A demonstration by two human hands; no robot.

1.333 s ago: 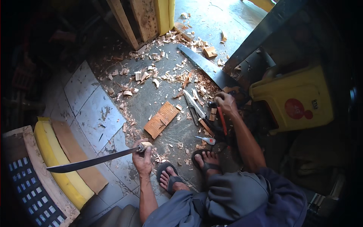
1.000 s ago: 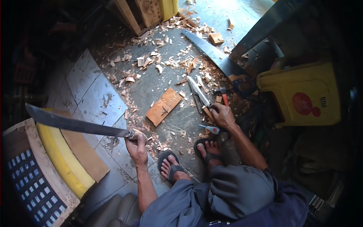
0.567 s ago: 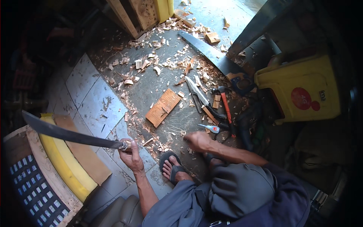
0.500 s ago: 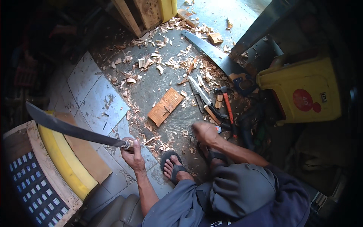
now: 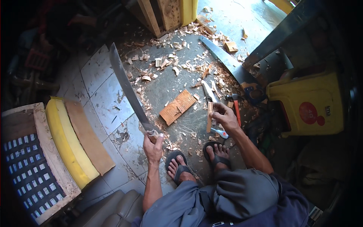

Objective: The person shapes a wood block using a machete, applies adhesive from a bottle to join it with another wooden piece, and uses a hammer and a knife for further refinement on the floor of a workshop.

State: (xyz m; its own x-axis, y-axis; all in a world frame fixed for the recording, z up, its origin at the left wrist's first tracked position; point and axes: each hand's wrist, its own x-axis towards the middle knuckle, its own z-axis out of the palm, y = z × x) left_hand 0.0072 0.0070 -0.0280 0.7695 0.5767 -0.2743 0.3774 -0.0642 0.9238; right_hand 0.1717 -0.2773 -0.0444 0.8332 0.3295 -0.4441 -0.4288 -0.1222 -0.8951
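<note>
- Machete (image 5: 129,90) is held on the left by its short handle in the left hand (image 5: 152,148); its blade is pointed far and left over the floor tiles (image 5: 113,108), probably so that the edge is clear of the legs.
- Around the handle the left fingers are curled, with the thumb pressed against its right side, likely to steady the long blade; the fingertips are hidden.
- Right of centre, a wood strip (image 5: 209,122) is pinched between thumb and fingers of the right hand (image 5: 226,118). It is gripped from its right side, perhaps to leave its near end free; how many fingertips touch it cannot be told.
- Between the hands and farther off, a wooden plank (image 5: 177,108) is laid flat on the floor, amid scattered wood shavings (image 5: 177,60).
- On the right, a red-handled hammer (image 5: 237,112), a small white bottle (image 5: 222,134) and a handsaw (image 5: 227,58) are placed, seemingly for easy reach.
</note>
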